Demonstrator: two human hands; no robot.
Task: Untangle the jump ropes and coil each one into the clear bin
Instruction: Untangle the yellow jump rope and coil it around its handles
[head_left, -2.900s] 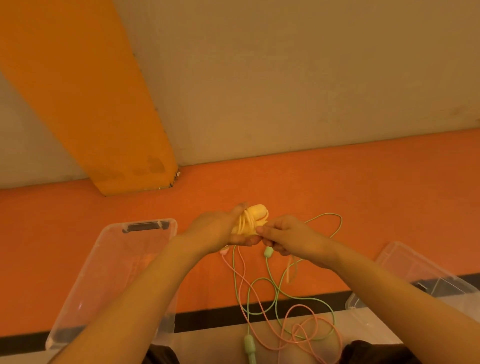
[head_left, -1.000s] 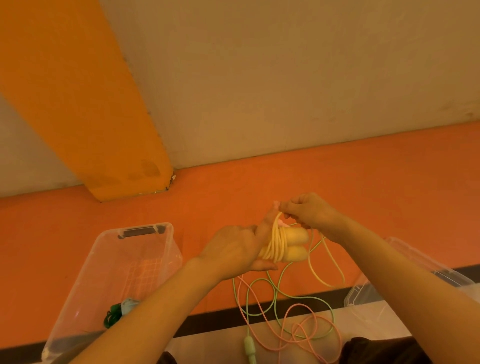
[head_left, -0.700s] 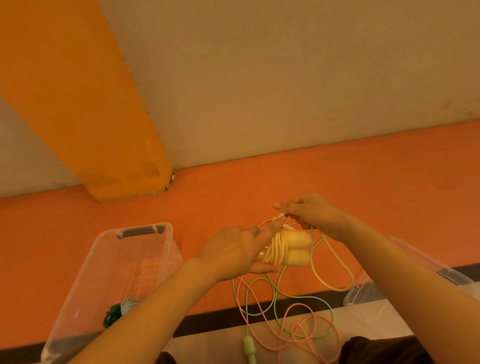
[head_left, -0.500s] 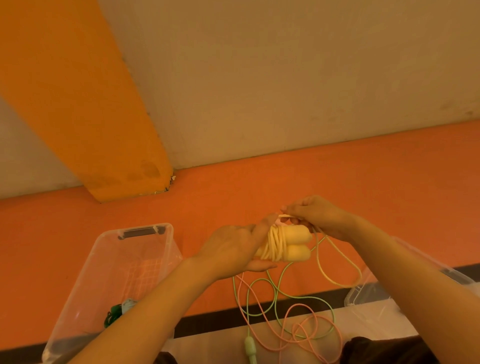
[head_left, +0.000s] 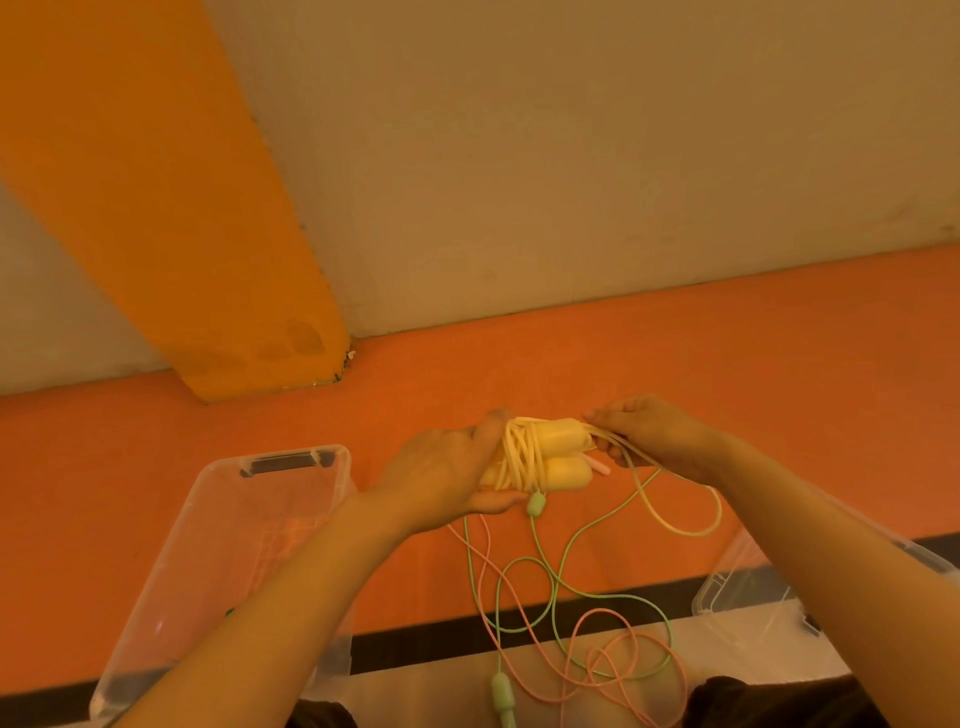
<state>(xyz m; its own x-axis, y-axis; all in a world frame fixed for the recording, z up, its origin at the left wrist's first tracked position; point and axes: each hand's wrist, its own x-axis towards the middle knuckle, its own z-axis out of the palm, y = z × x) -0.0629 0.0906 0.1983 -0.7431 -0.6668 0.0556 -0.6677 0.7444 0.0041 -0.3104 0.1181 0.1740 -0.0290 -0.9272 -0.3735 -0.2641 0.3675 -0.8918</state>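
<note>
Centrally, left hand (head_left: 447, 480): fingers wrapped round the yellow jump rope (head_left: 540, 457), its two handles side by side with cord wound across them. Right hand (head_left: 649, 436): pinching the loose yellow cord just beside the handle ends, a slack loop hanging below. Green jump rope (head_left: 535, 571) and pink jump rope (head_left: 613, 649): tangled together, trailing from beneath the bundle down to the floor (head_left: 779, 389). Clear bin (head_left: 218, 530): lower left, near the left forearm. Second clear bin (head_left: 748, 603): lower right, partly hidden behind the right forearm.
</note>
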